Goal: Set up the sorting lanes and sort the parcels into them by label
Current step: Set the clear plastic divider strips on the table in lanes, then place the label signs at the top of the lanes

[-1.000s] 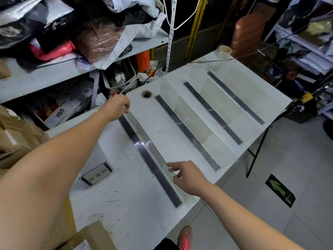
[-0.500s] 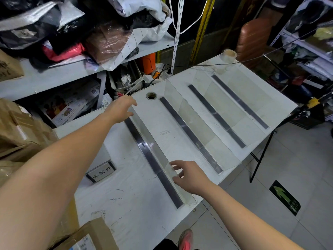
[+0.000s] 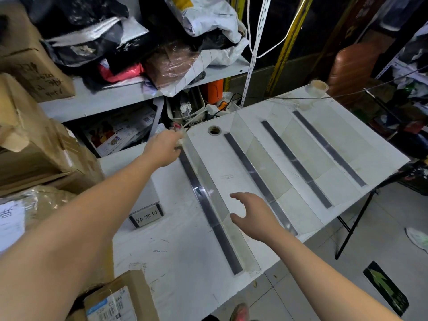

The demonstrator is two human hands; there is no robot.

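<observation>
On the white table (image 3: 185, 258) across the middle of the frame lie four dark strips, each with a clear divider panel standing along it. The left hand (image 3: 163, 145), just above centre, pinches the far end of the leftmost clear panel (image 3: 209, 188). The right hand (image 3: 253, 215), at centre, hovers open with fingers spread just above that panel's near part, holding nothing. A small label stand (image 3: 147, 216) sits left of centre, and a labelled cardboard parcel (image 3: 115, 300) lies at the bottom left
</observation>
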